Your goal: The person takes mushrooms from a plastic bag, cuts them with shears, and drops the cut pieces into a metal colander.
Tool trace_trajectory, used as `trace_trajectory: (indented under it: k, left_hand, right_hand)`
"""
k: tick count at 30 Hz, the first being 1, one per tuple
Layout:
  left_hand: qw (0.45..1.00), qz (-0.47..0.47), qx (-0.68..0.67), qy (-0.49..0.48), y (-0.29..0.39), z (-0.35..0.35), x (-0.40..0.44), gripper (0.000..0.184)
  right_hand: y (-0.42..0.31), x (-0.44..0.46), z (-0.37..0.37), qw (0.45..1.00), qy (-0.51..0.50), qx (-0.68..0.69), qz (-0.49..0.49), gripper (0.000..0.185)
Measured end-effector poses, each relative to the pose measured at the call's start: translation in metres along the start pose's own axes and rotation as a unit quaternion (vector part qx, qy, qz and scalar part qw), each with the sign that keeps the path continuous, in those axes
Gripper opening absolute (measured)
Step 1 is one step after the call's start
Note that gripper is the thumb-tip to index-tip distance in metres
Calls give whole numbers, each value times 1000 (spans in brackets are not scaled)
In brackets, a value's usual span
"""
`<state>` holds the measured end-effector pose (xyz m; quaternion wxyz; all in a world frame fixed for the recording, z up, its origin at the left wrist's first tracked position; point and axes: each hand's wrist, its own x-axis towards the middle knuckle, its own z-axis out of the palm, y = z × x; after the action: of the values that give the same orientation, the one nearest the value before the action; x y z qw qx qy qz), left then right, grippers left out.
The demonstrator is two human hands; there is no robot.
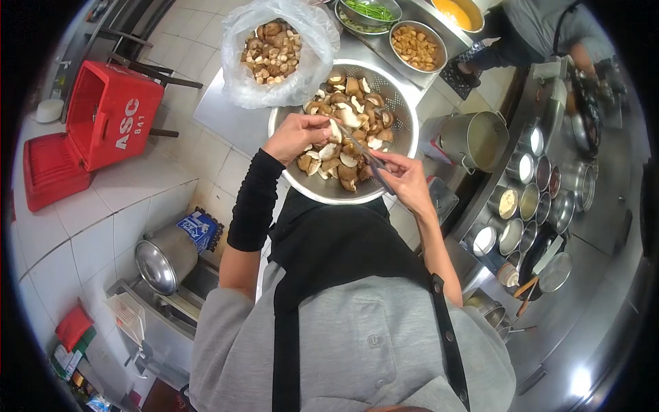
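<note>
My left hand [296,139] pinches a pale piece of mushroom [335,132] over a metal colander [410,117]. In my right hand [406,182] is a pair of scissors [373,161], its blades pointing up and left towards that piece. How far apart the blades are is hard to make out. Brown and white cut mushrooms [349,176] lie heaped in the colander below both hands. Just beyond it, a clear plastic bag [237,75] stands open with whole mushrooms [271,55] inside.
Bowls of yellow chunks [417,48] and green vegetables [371,9] stand at the back. A bucket [480,141] is on the right, beside a counter with several seasoning pots [522,167]. Another person [549,31] stands at the upper right. A red box [117,117] is at left.
</note>
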<state>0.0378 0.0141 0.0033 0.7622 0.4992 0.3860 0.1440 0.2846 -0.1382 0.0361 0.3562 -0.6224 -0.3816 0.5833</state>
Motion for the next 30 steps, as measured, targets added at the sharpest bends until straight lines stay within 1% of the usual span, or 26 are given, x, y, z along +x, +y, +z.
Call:
trace_trajectory:
  k: [3,4,7,8,11,12,13,15,18,19,21,22,23,25,26,27,29,30]
  left_hand:
    - [989,49,138,22,1,14,-2,41]
    - [985,67,158,14,0,18,-3,47]
    - [932,133,318,112,-9,37,-10,55]
    - [890,134,413,138,-18,44,-10,61]
    - [825,52,548,124,-33,73,-19,65]
    - [832,61,544,93,-50,75,-19,71]
    - [840,33,537,68,-27,85,-27,71]
    - [835,64,544,41,-17,89,-33,69]
    - [840,117,522,88,12,79,-32,66]
    - [819,195,518,149,16,63,-22,56]
    - [789,306,468,257,28,18,9,45]
    - [790,285,456,295,40,-9,23,42]
    - [789,264,443,332,53,-36,38,38]
    - [753,233,461,408,54,-87,85,32]
    - [746,224,468,419,46,-119,115,33]
    - [738,216,473,430,38,-149,144,34]
    - [769,75,487,408,35,-191,192,40]
    - [780,3,490,391,41,-194,200,43]
  right_hand:
    - [14,-14,-7,995,67,69,-15,37]
    - [12,-20,-14,995,79,52,-9,38]
    - [21,-28,-27,987,147,67,-24,38]
    - [25,-28,-31,981,163,92,-40,38]
    - [32,-24,-37,975,188,100,-62,38]
    - [30,-24,-36,973,189,118,-53,37]
    - [28,-22,-34,972,192,121,-55,37]
    - [24,-23,-29,971,197,124,-55,38]
    - [24,-23,-26,978,186,67,-69,37]
    - [25,-23,-26,978,187,59,-73,38]
    - [26,-20,-22,978,186,41,-83,39]
    - [17,-20,-17,977,176,80,-95,39]
    - [13,-19,-13,977,169,84,-101,39]
    - [5,-15,-5,977,155,90,-117,39]
    - [1,-14,-3,981,144,69,-109,38]
    - [2,-10,4,977,141,99,-122,38]
    - [9,-6,2,986,109,51,-118,39]
    - [7,-4,6,985,101,67,-126,40]
